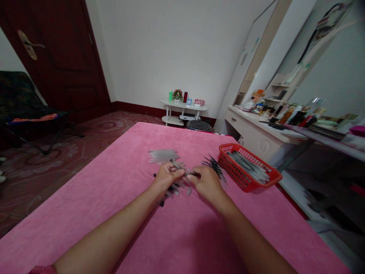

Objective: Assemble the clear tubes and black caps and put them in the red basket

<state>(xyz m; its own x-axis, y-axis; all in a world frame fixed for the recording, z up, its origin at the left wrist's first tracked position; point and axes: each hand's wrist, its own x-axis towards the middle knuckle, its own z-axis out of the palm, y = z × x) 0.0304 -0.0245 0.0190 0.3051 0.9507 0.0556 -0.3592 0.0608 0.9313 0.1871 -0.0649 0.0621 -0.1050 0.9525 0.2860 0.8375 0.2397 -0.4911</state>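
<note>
The 2 hands meet over a pink cloth, close together near its middle. The left hand is nearly closed, its thumb and fingers pinching a slim grey tube whose darker end sticks out up and to the left, past the fingers. The right hand is curled just as narrow, thumb against fingers, gripping a small dark piece at the near end of the tube. Blur hides whether the 2 parts are joined there.

Beneath and just beside the left hand lies a loose scatter of short parts, some clear and some black, partly hidden by the fingers and wrist. Beyond that hand, a row of clear tubes lies side by side on the cloth. Near the right hand, on its outer side, thin dark sticks are spread in a loose pile. Farther right stands a red basket, with long grey pens lying lengthwise inside it.
</note>
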